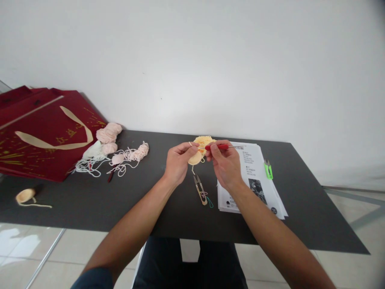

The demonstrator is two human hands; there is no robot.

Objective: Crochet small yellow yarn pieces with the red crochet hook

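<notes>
My right hand [224,162] grips a crochet hook [219,147] by its red handle, the metal tip pointing left. Pinched in my left hand [180,160] is a small round pale-yellow crochet piece [195,158], with a strand running over the fingers. The hook's tip meets the piece near my left thumb; the exact stitch is too small to make out. Behind both hands lies a bundle of yellow yarn [204,140], partly hidden. Below the piece, a yarn tail hangs toward thread snips [200,190] lying on the dark table.
Printed sheets [252,172] lie under my right forearm, with green-handled snips [268,170] on their right edge. Pink yarn [108,133] and white yarn [93,154] sit beside red gift bags [48,136] at left. A small cream crochet cup [25,196] rests near the front left edge.
</notes>
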